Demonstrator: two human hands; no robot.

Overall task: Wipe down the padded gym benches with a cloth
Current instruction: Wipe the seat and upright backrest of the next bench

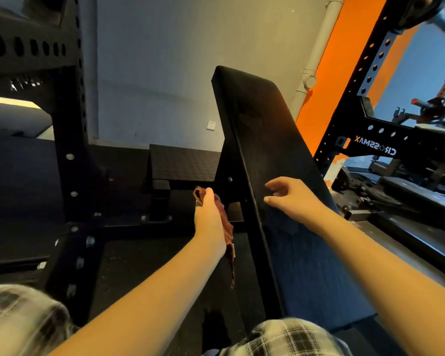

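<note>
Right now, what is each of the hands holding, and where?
Left hand grips the brown cloth near its upper end, rest hanging. Right hand holds nothing.

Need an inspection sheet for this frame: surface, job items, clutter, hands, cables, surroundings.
Surface: black bench pad, inclined.
Job's things: brown cloth, hanging from the left hand, off the pad.
Clutter: nothing seen.
Hands: left hand grips the cloth beside the pad; right hand over the pad, fingers loosely curled, empty.
Cables: nothing seen.
Surroundings: black rack on the left, second rack on the right, wall socket, white pipe.
</note>
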